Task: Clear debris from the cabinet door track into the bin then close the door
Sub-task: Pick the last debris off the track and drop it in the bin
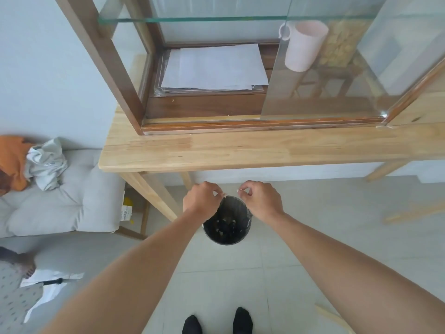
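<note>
The bin (pixel 226 222) stands on the floor (pixel 313 237) before the table (pixel 240 150), which bears the cabinet (pixel 115 68).

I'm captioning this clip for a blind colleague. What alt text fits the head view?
Both hands, the left hand and right hand, pinch small pale scraps over a black bin on the floor. Above, on a wooden table, the cabinet's glass door stands slid partly open.
</note>
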`<control>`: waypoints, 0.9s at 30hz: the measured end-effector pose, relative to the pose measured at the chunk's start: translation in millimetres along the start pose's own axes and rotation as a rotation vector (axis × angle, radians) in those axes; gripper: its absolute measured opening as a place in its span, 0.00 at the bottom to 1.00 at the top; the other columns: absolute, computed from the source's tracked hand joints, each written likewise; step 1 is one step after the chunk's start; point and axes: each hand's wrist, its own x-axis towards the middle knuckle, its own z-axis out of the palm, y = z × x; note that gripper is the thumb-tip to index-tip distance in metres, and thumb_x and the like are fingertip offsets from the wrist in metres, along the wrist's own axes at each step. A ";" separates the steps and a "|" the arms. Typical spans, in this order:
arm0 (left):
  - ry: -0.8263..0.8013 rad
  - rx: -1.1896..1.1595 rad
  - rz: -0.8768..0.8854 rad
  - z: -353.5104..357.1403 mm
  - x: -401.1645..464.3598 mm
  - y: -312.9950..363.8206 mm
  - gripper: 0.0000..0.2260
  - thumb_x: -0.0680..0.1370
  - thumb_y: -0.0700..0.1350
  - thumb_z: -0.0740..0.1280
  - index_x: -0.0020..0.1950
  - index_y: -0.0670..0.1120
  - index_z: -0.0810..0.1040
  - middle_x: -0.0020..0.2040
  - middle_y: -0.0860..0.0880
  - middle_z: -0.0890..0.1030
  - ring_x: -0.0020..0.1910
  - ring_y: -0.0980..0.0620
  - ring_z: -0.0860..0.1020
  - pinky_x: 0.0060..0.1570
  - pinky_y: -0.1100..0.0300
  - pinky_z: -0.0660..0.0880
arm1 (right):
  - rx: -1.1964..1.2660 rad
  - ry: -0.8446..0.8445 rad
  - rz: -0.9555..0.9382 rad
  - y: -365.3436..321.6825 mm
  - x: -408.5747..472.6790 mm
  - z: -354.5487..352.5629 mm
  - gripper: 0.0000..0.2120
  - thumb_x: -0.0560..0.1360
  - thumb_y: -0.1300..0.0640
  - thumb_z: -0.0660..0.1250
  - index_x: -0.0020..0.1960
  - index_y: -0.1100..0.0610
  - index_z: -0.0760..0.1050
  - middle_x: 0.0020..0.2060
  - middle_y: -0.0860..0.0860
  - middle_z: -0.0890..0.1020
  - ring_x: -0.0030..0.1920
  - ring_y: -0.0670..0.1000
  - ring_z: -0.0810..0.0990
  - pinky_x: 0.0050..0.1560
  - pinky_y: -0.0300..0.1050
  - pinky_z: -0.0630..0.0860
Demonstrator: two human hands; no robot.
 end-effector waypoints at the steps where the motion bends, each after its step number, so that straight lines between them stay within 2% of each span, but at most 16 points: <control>1: -0.006 0.000 -0.007 5.6 4.6 -1.6 0.07 0.81 0.53 0.70 0.53 0.59 0.88 0.44 0.56 0.86 0.46 0.48 0.85 0.44 0.54 0.80 | 0.001 -0.008 0.003 3.2 4.2 5.2 0.08 0.83 0.45 0.67 0.55 0.44 0.85 0.37 0.42 0.83 0.42 0.52 0.85 0.43 0.46 0.77; 6: -0.054 0.017 -0.038 32.5 29.6 -16.9 0.09 0.82 0.50 0.68 0.51 0.60 0.88 0.42 0.56 0.85 0.44 0.49 0.84 0.43 0.54 0.81 | -0.002 -0.030 0.023 23.3 23.2 30.5 0.09 0.83 0.45 0.68 0.55 0.45 0.86 0.42 0.44 0.87 0.42 0.51 0.84 0.44 0.45 0.76; 10: -0.079 0.027 -0.061 49.3 49.1 -29.5 0.08 0.82 0.52 0.68 0.53 0.60 0.88 0.44 0.54 0.85 0.45 0.48 0.84 0.42 0.55 0.79 | -0.012 -0.042 0.045 38.5 39.3 49.1 0.08 0.83 0.46 0.68 0.53 0.45 0.86 0.34 0.39 0.80 0.40 0.51 0.83 0.43 0.44 0.74; 13: -0.107 0.015 -0.068 58.6 56.6 -35.2 0.10 0.83 0.56 0.68 0.62 0.60 0.85 0.47 0.52 0.88 0.49 0.48 0.85 0.51 0.50 0.83 | 0.001 -0.057 0.064 45.6 48.1 58.9 0.09 0.83 0.45 0.68 0.53 0.45 0.87 0.35 0.40 0.81 0.41 0.52 0.84 0.43 0.45 0.76; 15: -0.120 0.032 -0.072 62.4 58.3 -39.0 0.15 0.83 0.56 0.68 0.69 0.59 0.82 0.50 0.50 0.88 0.53 0.47 0.85 0.55 0.47 0.83 | 0.007 -0.070 0.068 47.6 49.4 62.9 0.10 0.83 0.44 0.68 0.57 0.45 0.86 0.37 0.41 0.82 0.44 0.53 0.86 0.47 0.47 0.79; 17: -0.123 0.058 -0.072 63.6 57.3 -42.4 0.16 0.83 0.55 0.68 0.71 0.58 0.81 0.51 0.50 0.88 0.55 0.46 0.85 0.56 0.46 0.83 | -0.002 -0.077 0.083 49.7 47.4 64.5 0.12 0.83 0.43 0.68 0.61 0.45 0.86 0.41 0.44 0.85 0.49 0.54 0.86 0.49 0.47 0.78; 20: -0.116 0.055 -0.074 61.3 52.0 -44.3 0.17 0.83 0.54 0.68 0.72 0.58 0.81 0.52 0.50 0.88 0.54 0.46 0.85 0.54 0.47 0.84 | -0.012 -0.078 0.112 51.2 40.6 60.5 0.15 0.83 0.44 0.68 0.66 0.46 0.84 0.47 0.47 0.89 0.53 0.54 0.86 0.54 0.48 0.80; 23: -0.092 0.052 -0.066 54.5 43.4 -40.6 0.16 0.83 0.54 0.69 0.71 0.57 0.81 0.54 0.51 0.87 0.52 0.47 0.85 0.50 0.50 0.84 | -0.005 -0.068 0.122 49.1 32.6 50.2 0.15 0.83 0.44 0.67 0.66 0.45 0.84 0.46 0.47 0.89 0.52 0.54 0.87 0.56 0.51 0.82; 27: -0.077 0.056 -0.036 40.1 28.5 -32.1 0.16 0.83 0.55 0.69 0.70 0.56 0.82 0.52 0.52 0.87 0.51 0.47 0.85 0.51 0.49 0.84 | -0.008 -0.032 0.116 41.2 17.8 33.8 0.15 0.82 0.43 0.67 0.65 0.46 0.84 0.45 0.46 0.89 0.51 0.54 0.87 0.56 0.51 0.82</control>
